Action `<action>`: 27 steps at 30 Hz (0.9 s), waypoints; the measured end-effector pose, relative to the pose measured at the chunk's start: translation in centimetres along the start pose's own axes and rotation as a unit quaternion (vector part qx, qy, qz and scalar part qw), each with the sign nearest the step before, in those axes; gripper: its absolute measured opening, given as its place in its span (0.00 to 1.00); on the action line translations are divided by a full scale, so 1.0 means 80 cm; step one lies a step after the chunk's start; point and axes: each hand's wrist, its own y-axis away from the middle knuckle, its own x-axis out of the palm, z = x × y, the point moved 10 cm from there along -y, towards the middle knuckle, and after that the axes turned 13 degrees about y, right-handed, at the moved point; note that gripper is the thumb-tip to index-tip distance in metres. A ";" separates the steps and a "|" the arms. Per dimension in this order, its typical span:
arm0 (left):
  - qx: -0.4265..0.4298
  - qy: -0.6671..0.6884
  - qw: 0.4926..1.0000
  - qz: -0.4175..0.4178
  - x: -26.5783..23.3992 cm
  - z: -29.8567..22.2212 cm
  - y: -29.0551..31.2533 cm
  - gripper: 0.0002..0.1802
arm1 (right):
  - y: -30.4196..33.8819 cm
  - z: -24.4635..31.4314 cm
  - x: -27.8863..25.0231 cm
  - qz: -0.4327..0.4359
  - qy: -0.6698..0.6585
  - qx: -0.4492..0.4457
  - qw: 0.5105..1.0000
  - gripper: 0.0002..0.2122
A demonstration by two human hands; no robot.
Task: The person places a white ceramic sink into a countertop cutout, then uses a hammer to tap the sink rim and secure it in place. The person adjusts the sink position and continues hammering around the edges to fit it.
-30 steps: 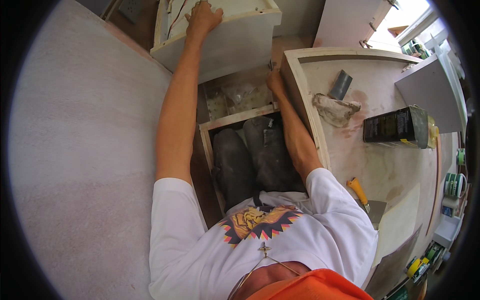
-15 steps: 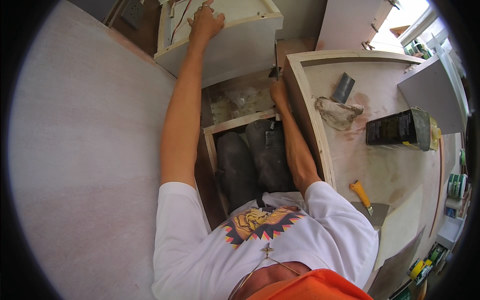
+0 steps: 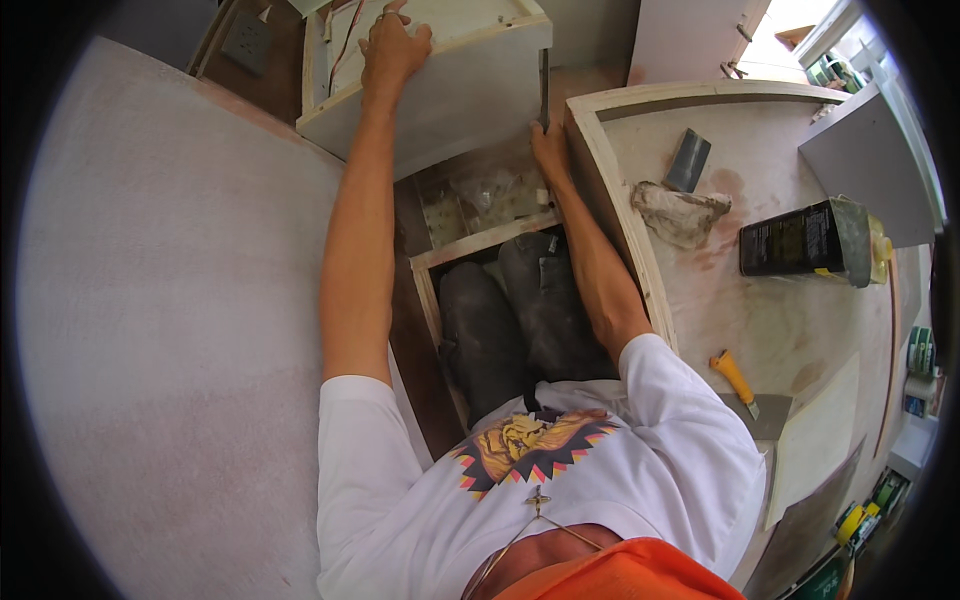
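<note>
My left hand (image 3: 395, 55) rests over the top rim of a pale wooden box (image 3: 455, 100), its fingers apart and a ring on one of them. A thin reddish wire (image 3: 346, 42) runs inside the box near that hand. Low at the box's right side, my right hand (image 3: 549, 145) is closed beside a narrow dark strip (image 3: 545, 100). What its fingers grip is partly hidden. Below the box, between my arms, a wooden-framed opening (image 3: 485, 238) surrounds my legs in dark trousers.
On the worktop (image 3: 690, 330) to my right are a grey block (image 3: 689, 160), a crumpled rag (image 3: 682, 212), a dark rectangular can (image 3: 805, 243) and a yellow-handled knife (image 3: 733, 377). A large pale panel (image 3: 180, 300) fills the left. A wall socket (image 3: 246, 45) is at the far left.
The box and both hands appear slightly farther left and up in the view, while the worktop things shift slightly right. My left hand stays on the box rim, my right hand by its right side.
</note>
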 end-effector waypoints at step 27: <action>-0.049 0.033 0.998 0.005 -0.014 -0.017 0.012 0.31 | 0.023 0.020 -0.023 -0.099 0.086 0.086 0.988 0.24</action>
